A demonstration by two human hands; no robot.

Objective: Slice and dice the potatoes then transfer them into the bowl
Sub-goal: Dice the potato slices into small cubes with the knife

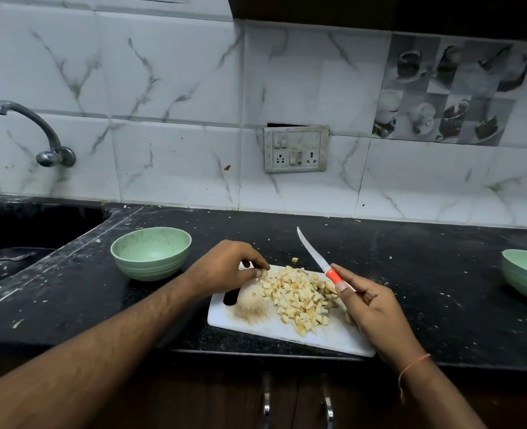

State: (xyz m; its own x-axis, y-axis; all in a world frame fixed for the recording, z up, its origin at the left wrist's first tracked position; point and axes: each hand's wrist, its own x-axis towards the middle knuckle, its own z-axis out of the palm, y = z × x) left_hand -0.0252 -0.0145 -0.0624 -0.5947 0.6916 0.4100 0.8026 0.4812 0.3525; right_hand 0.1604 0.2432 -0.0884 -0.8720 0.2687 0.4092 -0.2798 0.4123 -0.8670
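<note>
Looking down at black counter. Far left, empty green bowl [151, 253] sits just beside white cutting board [256, 328]. Left hand [225, 267], fingers curled, pinches piece at left edge of diced potato pile [299, 297] heaped mid-board. Right hand [370, 308] grips orange-handled knife [316, 258], blade raised off board. Cubes likely light, firm, damp, prone to scatter; best scooped in handfuls or swept with blade.

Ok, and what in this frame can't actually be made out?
All in the head view:
- Right green bowl: cut off by the frame edge, contents unseen.
- Knife handle: its rear is wrapped by the right hand.
- Diced potato: pieces under the left hand fingertips and behind the right hand are hidden.
- Sink: too dark to read.
</note>
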